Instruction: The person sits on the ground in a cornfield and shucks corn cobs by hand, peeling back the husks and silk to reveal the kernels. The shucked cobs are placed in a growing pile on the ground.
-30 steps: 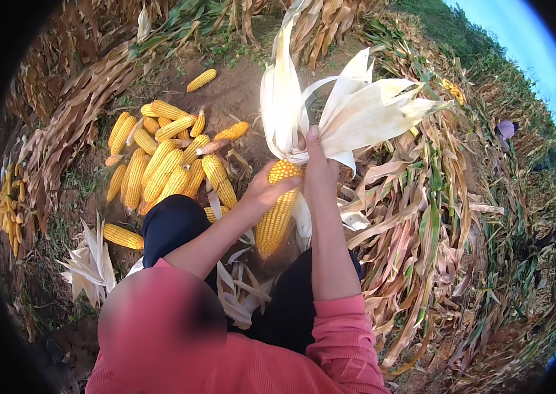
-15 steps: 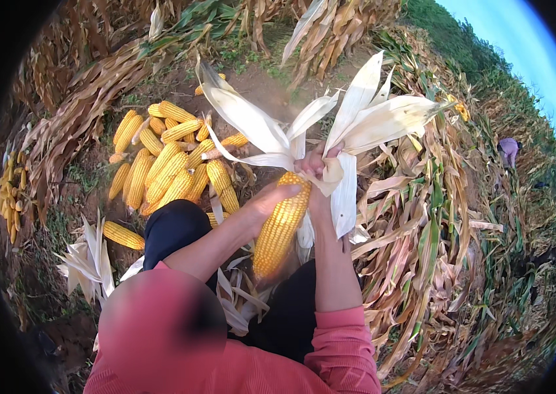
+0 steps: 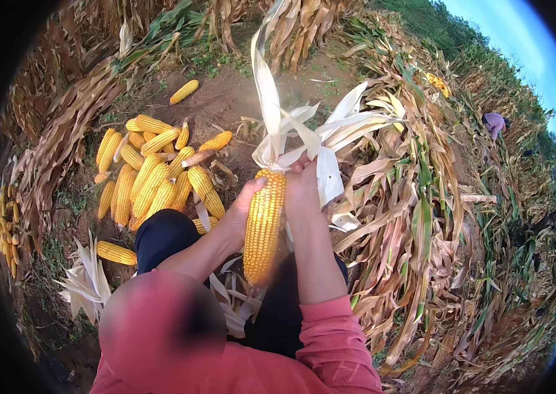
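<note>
A bare yellow ear of corn [image 3: 265, 230] hangs tip-down in front of my knees. Around its upper left side my left hand [image 3: 246, 200] is closed, with the thumb near the base; most of its fingers are behind the ear. Pale dry husks [image 3: 274, 141] are peeled back from the ear's base and stick up and out to the right. My right hand [image 3: 300, 180] is closed on these husks beside the base, its fingers partly covered by them.
A pile of husked ears [image 3: 153, 177] lies on the soil to the left, with a single ear [image 3: 184, 92] beyond it. Loose husks [image 3: 87, 279] lie near my left knee. Cut dry stalks [image 3: 402, 249] cover the right side. Another person [image 3: 494, 123] is far off.
The ear and both hands have shifted slightly left. The ear hangs more upright, and the husks have swung closer together above it. My right hand has come lower, beside the ear's base.
</note>
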Demonstrator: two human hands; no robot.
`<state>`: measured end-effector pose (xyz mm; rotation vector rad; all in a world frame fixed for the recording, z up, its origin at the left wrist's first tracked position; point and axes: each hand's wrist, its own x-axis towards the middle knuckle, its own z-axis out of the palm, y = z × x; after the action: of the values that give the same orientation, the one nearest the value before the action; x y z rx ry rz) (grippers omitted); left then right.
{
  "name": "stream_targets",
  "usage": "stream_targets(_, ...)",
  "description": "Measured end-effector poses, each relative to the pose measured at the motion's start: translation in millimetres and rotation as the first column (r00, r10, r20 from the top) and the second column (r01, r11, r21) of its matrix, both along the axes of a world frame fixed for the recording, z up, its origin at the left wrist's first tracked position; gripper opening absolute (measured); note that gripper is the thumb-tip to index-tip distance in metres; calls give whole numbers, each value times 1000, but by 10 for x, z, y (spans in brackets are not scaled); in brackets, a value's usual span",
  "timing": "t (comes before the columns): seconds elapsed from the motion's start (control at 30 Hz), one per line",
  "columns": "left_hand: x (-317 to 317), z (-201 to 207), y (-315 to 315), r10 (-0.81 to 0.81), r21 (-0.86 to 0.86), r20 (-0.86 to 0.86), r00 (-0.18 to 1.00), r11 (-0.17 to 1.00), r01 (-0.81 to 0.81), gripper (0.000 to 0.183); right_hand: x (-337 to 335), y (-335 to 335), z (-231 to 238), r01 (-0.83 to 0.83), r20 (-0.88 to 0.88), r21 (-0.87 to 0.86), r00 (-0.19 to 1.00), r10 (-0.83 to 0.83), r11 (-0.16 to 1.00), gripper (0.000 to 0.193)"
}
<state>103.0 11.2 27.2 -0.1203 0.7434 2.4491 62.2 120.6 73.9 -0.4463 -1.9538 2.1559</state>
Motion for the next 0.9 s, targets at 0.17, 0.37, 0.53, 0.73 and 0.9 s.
stream_targets(0.17,20,-40,100,-39,173,3,999,984,38,65,-234,42,93,-54,-98,-907,992,-84,418,23)
stream_targets(0.37,-17,54,-1,-90,71,-93,992,993,97,68,-256,136,-17,-28,-44,-943,998,-42,330,16)
stream_targets(0.53,-83,198,-69,-92,178,27,995,980,85,60,-198,174,-51,-106,-72,-896,993,95,431,48)
stream_targets(0.73,-91,61,-134,-97,48,42,994,994,95,61,-164,213,4,-225,-37,-704,959,282,673,64)
stream_targets(0.9,-65,77,-317,-209,-143,-30,977,969,203,61,-50,76,98,-404,-207,-727,900,384,556,46)
